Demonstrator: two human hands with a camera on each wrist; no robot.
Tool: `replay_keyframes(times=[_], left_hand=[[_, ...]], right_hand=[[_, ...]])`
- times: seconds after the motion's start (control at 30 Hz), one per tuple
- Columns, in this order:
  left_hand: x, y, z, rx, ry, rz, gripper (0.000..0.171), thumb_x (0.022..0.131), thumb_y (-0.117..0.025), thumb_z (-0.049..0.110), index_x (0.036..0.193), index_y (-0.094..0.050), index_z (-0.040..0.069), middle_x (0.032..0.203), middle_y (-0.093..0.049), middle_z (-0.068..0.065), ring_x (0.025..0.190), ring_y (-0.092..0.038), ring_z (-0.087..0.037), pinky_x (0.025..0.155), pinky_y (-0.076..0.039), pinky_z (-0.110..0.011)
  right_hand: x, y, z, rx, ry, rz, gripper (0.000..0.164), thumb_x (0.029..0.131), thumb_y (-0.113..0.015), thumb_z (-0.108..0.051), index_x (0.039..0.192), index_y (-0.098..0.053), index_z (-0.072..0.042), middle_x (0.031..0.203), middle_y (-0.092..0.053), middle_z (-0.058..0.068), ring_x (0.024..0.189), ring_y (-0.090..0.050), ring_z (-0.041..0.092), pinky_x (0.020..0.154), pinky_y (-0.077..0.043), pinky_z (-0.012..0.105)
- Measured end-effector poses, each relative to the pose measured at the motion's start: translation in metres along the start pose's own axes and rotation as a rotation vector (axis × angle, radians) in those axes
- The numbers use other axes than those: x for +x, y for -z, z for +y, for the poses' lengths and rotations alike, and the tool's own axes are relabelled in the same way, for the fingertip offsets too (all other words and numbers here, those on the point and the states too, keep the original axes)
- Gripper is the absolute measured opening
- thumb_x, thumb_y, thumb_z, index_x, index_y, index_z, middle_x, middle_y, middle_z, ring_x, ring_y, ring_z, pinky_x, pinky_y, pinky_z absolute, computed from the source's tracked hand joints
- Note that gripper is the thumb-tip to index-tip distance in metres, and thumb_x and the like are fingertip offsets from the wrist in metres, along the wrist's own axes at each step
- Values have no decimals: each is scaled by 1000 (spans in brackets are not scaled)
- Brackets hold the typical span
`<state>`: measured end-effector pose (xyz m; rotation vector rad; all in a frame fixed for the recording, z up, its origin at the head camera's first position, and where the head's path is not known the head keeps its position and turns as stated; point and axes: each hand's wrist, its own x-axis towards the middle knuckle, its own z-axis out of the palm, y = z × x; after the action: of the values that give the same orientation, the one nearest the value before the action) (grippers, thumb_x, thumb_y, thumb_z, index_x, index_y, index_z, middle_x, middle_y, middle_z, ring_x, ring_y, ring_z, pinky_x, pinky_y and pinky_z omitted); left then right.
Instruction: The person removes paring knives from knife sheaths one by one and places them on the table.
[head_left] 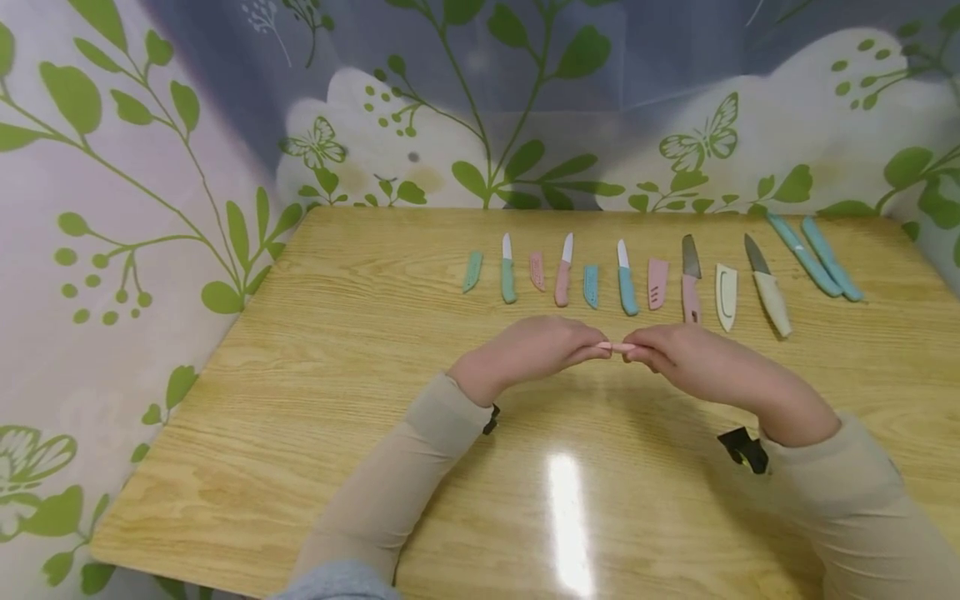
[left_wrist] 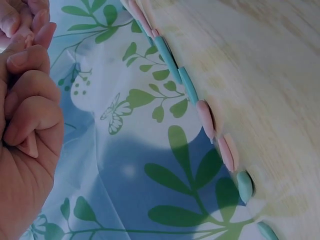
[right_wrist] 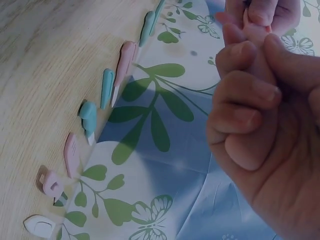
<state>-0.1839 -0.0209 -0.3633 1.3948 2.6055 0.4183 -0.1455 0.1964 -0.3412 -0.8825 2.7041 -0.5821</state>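
Both hands meet over the table, joined by a slim pink knife (head_left: 619,347) held level between them. My right hand (head_left: 701,358) grips its rounded pink handle (right_wrist: 252,150), fingers curled round it in the right wrist view. At the other end my left hand (head_left: 528,350) holds the pink sheath, whose pointed tip (left_wrist: 31,145) pokes out below the curled fingers in the left wrist view. No blade shows between the fingertips. Just beyond the hands lie a pink knife (head_left: 562,282), a blue knife (head_left: 627,287) and a dark-bladed pink knife (head_left: 691,287).
Along the back of the wooden table (head_left: 300,375) runs a row of knives and sheaths: green sheath (head_left: 472,272), green knife (head_left: 508,279), blue sheath (head_left: 591,287), white sheath (head_left: 726,296), white-handled knife (head_left: 771,300). Two blue sheathed knives (head_left: 832,258) lie back right. Patterned cloth (head_left: 487,108) hangs behind.
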Motion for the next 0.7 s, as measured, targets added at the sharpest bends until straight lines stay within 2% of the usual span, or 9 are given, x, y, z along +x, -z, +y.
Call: replay_keyframes(times=[0.23,0.47,0.7], left_hand=[[0,0,2,35,30,-50,35,105,-39,35,112,-68,16,102,-70,2,81,-59,-7,79,-49,-25],[-1,1,2,45,45,-41,35,105,-40,34,116,-67,16,105,-70,3,81,-60,-6,79,-50,-25],[-2,1,1,37,31,-31,34,105,-41,34,117,-67,16,107,-70,3,84,-62,-7,80,-50,-26]], right_hand=[[1,-1,2,-1,-2,-40,20,102,-50,-17,108,-65,-4,80,-59,-2,67,-47,9,64,-42,32],[2,-2,2,5,-6,-38,23,102,-49,-19,112,-65,-4,85,-63,-1,69,-50,9,65,-44,32],[1,-2,1,1,-7,-33,23,102,-50,-18,111,-65,-4,85,-63,0,69,-51,8,66,-45,32]])
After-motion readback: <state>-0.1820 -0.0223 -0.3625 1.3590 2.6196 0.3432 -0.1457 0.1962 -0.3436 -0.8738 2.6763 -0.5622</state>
